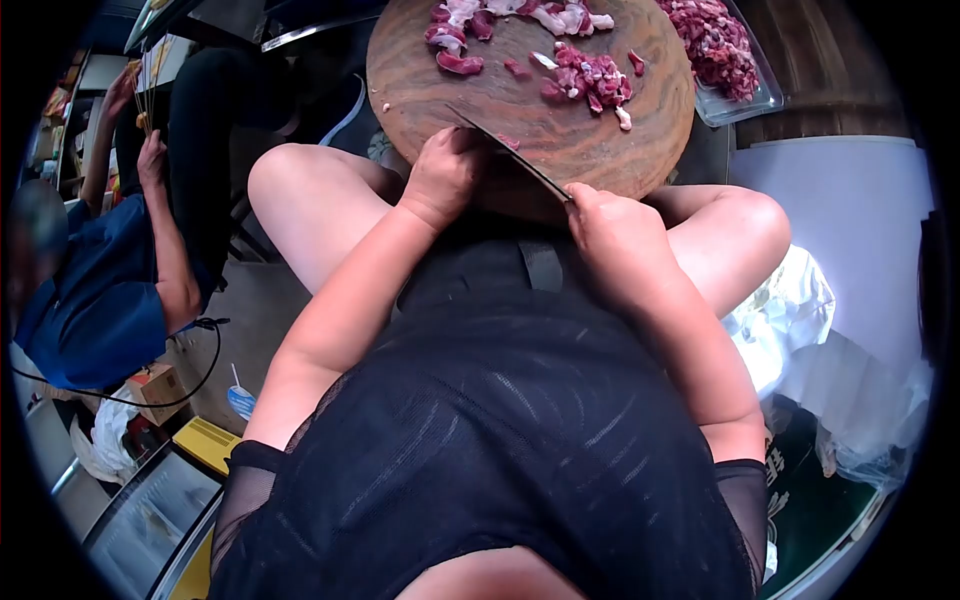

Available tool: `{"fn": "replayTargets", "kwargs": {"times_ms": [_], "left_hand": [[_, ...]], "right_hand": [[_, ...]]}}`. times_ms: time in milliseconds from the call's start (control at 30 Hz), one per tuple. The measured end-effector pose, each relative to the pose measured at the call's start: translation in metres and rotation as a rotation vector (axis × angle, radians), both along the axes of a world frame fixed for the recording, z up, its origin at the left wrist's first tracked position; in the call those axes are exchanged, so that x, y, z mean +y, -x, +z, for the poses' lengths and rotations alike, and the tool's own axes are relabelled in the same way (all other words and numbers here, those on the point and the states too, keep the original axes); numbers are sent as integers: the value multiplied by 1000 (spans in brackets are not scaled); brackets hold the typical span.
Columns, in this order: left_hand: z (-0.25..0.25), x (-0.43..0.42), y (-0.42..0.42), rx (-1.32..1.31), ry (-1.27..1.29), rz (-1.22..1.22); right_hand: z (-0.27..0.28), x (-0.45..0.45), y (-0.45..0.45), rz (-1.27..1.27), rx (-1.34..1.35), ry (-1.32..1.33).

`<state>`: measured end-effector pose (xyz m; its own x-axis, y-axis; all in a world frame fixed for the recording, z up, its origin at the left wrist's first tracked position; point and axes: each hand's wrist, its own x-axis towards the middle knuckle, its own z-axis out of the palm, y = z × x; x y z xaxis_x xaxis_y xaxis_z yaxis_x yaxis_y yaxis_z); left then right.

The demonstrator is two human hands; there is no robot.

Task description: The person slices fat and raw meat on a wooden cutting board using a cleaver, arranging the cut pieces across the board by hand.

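Note:
My right hand [622, 235] is closed round the handle of a knife [515, 153]. Its dark blade slants up and left over the near edge of a round wooden chopping board [450, 95]. My left hand [446, 172] rests at the board's near left edge, fingers curled in beside the blade; whatever they grip is hidden. A small bit of red meat [510, 142] shows just past the blade. Farther back on the board lie a pile of cut meat [590, 78] and larger fatty pieces of meat [455, 40].
A clear tray [770, 95] heaped with chopped meat [715, 50] stands beyond the board's right side. At left, another person in a blue shirt [110, 275] holds thin sticks [147, 95]. Silvery foil [790, 310] and a dark green tub [815, 510] are at right.

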<state>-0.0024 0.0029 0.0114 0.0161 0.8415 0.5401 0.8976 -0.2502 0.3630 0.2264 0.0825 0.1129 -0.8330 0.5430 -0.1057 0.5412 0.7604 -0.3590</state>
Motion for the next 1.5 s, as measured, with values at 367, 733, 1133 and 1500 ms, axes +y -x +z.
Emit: {"fn": "replayTargets", "kwargs": {"times_ms": [367, 733, 1133, 1500], "left_hand": [[-15, -6, 0, 115, 54, 102], [10, 49, -5, -189, 154, 80], [34, 66, 72, -27, 690, 537], [60, 52, 29, -1578, 372, -1]], "right_hand": [[-10, 14, 74, 59, -62, 78], [-9, 73, -29, -202, 84, 99], [0, 49, -35, -189, 24, 406], [-18, 64, -32, -396, 74, 365]]}}
